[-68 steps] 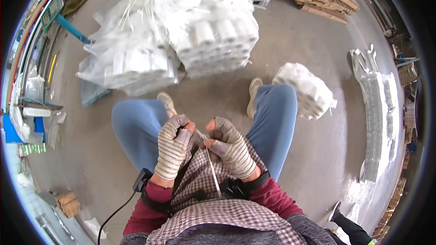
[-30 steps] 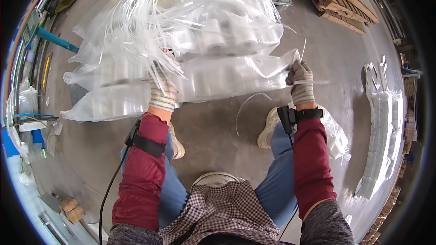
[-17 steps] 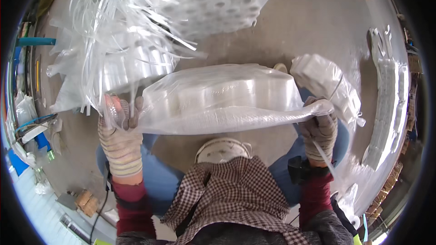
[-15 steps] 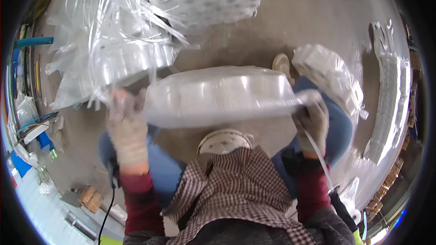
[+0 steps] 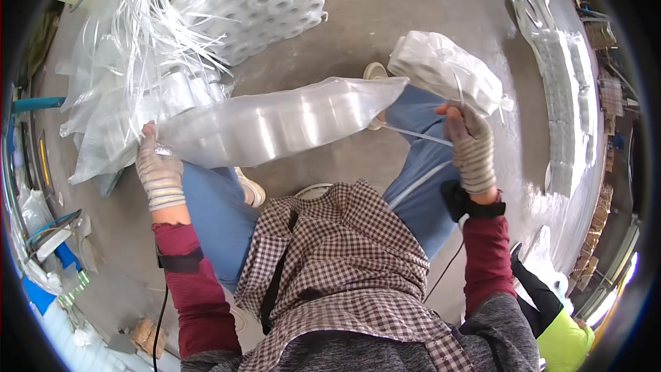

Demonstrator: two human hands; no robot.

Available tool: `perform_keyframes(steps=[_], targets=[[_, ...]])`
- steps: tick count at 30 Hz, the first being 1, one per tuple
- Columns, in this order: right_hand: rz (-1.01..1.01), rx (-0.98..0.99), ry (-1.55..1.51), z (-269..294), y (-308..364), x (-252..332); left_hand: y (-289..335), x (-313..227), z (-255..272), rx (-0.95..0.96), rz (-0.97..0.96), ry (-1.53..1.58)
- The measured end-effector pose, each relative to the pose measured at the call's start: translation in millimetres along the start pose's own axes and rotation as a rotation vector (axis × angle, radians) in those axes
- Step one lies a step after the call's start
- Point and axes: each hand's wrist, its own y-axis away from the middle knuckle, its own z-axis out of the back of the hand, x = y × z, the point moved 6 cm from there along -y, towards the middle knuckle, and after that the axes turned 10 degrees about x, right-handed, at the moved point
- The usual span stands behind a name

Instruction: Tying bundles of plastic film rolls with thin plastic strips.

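Note:
A long bag of rolls (image 5: pixel 275 124), wrapped in clear plastic, spans the space above my knees. Its left end is gripped by my left hand (image 5: pixel 162 172) in a striped knit glove, fingertips bare. My right hand (image 5: pixel 473 145), gloved the same way, is closed on a thin white plastic strip (image 5: pixel 416 134) and is apart from the bag. One length of the strip runs left toward the bag's right end; another hangs down over my right thigh. Whether the strip is joined to the bag I cannot tell.
White strips (image 5: pixel 165 21) lie over plastic sheeting at the upper left, by a stack of rolls (image 5: pixel 268 10). A tied bag of rolls (image 5: pixel 447 69) is beyond my right knee. More wrapped rows (image 5: pixel 564 103) lie farther right. A person in lime green (image 5: pixel 564 341) is at the lower right.
My right hand has left the bag's right end and now holds the strip beside it. The bag has tilted, its right end higher. My left hand still grips its end.

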Motion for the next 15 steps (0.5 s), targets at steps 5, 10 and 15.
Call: perform_keyframes(steps=[5, 10, 15], targets=[[0.126, -0.056, 0.245, 75, 48, -12, 40, -47, -24, 0.160, -0.446, -0.623], [-0.025, -0.031, 0.188, 47, 54, -41, 147, -41, -133, 0.461, -0.657, -0.917], [0.028, -0.052, -0.201, 36, 65, -8, 201, 169, -269, 1.282, -0.524, -1.096]])
